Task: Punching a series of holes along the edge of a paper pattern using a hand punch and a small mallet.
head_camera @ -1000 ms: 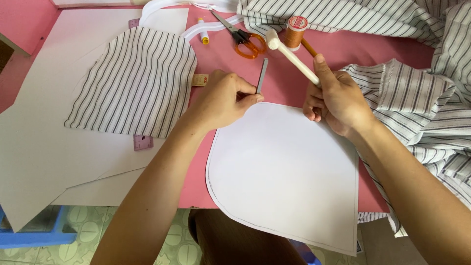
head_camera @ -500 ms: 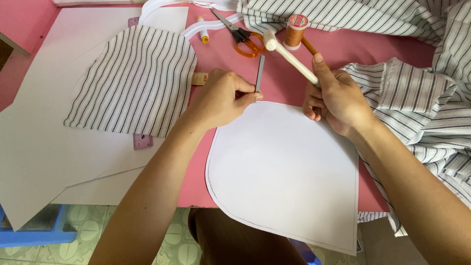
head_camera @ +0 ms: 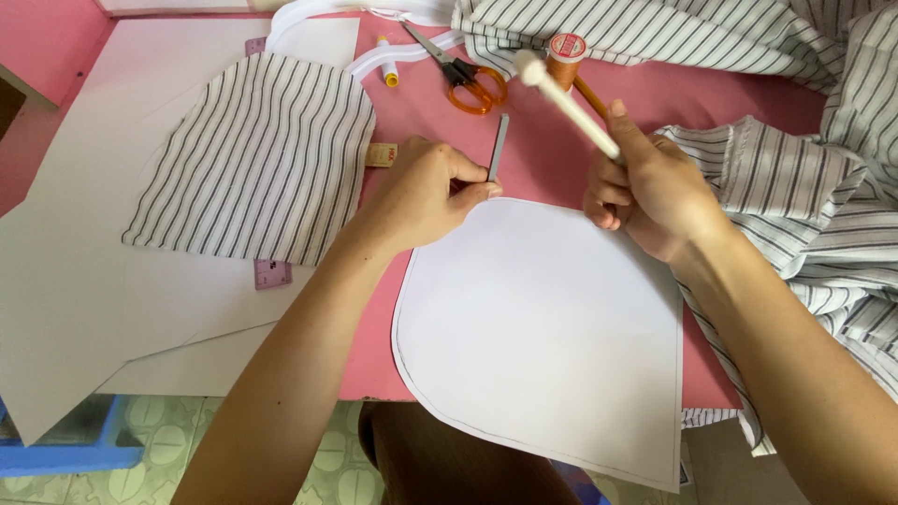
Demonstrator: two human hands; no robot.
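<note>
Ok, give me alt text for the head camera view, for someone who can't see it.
Two bare hands work at the top edge of a rounded white paper pattern on a pink table: the left hand pinches a thin grey strip, the right hand grips a white stick. Striped fabric, orange-handled scissors and a thread spool lie around.

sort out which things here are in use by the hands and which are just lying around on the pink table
In use:
left hand pinching a thin grey strip
right hand holding a white stick
white paper pattern

Lying about:
orange scissors
thread spool
striped cut piece
striped fabric heap
</note>
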